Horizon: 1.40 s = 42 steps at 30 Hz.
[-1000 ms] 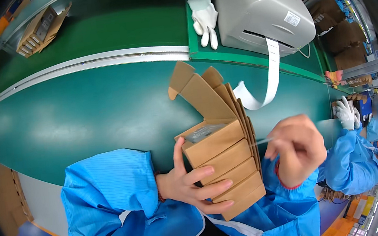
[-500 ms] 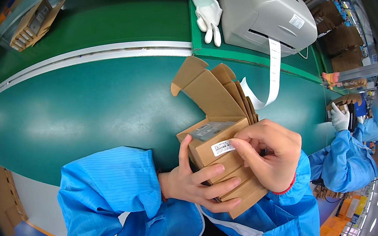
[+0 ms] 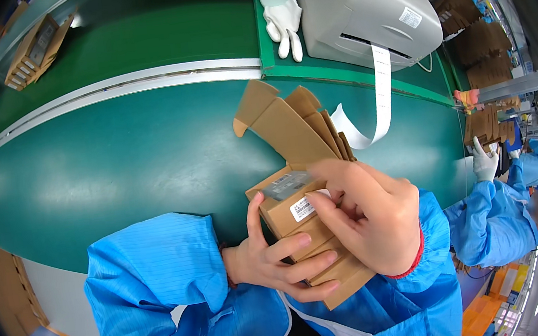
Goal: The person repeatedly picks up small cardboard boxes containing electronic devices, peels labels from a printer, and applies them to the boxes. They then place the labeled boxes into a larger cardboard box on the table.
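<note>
A stack of small brown cardboard boxes (image 3: 276,217) is held upright in front of me. My left hand (image 3: 279,265) wraps round its left side, fingers spread across the front faces. The top box has its lid flap (image 3: 281,125) raised, and a grey packet (image 3: 286,186) shows inside. On that box's front face lies a white printed label (image 3: 301,209). Closed in a pinch, my right hand (image 3: 375,217) has its thumb at the label's right end; the index fingertip is blurred. Whether the label is fully stuck down, I cannot tell.
Beyond the boxes, a grey label printer (image 3: 364,14) feeds out a curling white label strip (image 3: 383,92). Beside it lies a white glove (image 3: 282,24). More open boxes (image 3: 31,57) rest at the far left. A co-worker in blue (image 3: 497,221) is at the right.
My right hand has shifted slightly left, its thumb moving along the label's right end. The left hand keeps its hold on the boxes. The whole view has shifted a little.
</note>
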Motion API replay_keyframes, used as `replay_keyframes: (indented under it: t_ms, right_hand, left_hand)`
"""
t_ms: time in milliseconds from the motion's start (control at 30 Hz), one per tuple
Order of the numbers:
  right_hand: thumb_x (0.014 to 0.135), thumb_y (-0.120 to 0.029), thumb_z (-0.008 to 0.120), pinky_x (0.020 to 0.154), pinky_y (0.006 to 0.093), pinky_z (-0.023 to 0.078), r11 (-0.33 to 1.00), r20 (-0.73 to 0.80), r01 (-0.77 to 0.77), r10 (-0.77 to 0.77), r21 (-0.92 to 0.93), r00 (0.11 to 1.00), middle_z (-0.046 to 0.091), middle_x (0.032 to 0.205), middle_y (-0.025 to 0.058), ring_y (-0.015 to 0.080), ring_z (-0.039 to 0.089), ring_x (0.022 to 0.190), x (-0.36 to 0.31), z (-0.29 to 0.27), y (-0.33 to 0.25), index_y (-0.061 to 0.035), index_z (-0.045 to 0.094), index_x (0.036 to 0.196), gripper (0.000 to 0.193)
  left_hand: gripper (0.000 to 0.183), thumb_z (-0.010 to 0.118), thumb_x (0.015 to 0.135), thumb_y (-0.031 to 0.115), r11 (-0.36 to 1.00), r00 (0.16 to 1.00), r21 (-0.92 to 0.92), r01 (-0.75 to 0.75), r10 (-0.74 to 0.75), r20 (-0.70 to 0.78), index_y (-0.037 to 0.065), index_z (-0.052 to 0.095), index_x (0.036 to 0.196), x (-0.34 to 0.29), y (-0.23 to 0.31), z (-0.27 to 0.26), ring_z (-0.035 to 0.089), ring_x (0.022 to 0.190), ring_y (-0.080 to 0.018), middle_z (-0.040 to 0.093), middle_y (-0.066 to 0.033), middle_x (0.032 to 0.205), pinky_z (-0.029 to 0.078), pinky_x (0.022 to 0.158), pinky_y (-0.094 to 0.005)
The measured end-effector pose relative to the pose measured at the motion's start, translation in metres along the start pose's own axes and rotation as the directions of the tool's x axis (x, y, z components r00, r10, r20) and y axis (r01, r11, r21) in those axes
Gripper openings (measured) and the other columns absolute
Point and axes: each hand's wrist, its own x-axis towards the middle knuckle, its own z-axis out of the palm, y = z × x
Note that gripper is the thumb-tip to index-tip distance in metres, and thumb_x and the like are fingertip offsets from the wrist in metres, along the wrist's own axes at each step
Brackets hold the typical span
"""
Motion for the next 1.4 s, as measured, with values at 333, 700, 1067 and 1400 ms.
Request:
replay_keyframes:
  t_ms: [333,700,1067,1400]
  right_hand:
    - [0.066,0.001,0.067,0.047,0.0271,0.043,0.982,0.0,-0.109,0.11,-0.152,0.994,0.052,0.067,0.0073,0.0171,0.053,0.052,-0.001,-0.006,0.002,-0.0042,0.059,0.097,0.032]
    - [0.066,0.0,0.068,0.048,0.022,0.039,0.995,-0.398,0.094,-0.073,0.033,0.914,0.056,0.07,0.005,0.0112,0.05,0.051,-0.009,-0.036,0.041,-0.0001,0.06,0.084,0.019]
    - [0.076,0.007,0.057,0.074,0.0232,0.045,0.729,-0.078,-0.184,0.31,0.659,0.948,0.058,0.09,0.0059,0.011,0.055,0.081,0.007,-0.024,0.224,-0.0004,0.052,0.101,0.026]
    - [0.077,0.002,0.059,0.074,0.0238,0.043,0.905,-0.518,0.017,0.228,0.426,0.824,0.059,0.082,0.0047,0.0112,0.053,0.081,-0.001,-0.02,0.217,0.0021,0.057,0.081,0.005]
  left_hand:
    - [0.032,0.053,0.081,0.036,1.0,1.0,0.023,-0.008,0.009,-0.025,0.04,0.041,0.11,0.0,0.0,0.003,0.032,0.115,-0.0212,0.04,0.0094,0.119,0.027,0.083,-0.0739]
    - [0.032,0.053,0.079,0.038,1.0,1.0,-0.006,-0.019,0.019,0.006,0.04,0.043,0.109,-0.004,-0.002,-0.001,0.027,0.12,-0.0252,0.041,0.0077,0.12,0.018,0.087,-0.0748]
    - [0.029,0.05,0.081,0.039,0.998,0.998,0.012,-0.059,0.059,0.027,0.043,0.043,0.109,-0.003,-0.004,0.002,0.027,0.119,-0.0266,0.041,0.0044,0.118,0.022,0.084,-0.0743]
    - [0.032,0.051,0.081,0.039,0.997,0.996,-0.016,-0.076,0.075,-0.045,0.043,0.042,0.111,-0.005,-0.009,0.009,0.027,0.119,-0.0275,0.039,-0.0003,0.118,0.022,0.084,-0.0752]
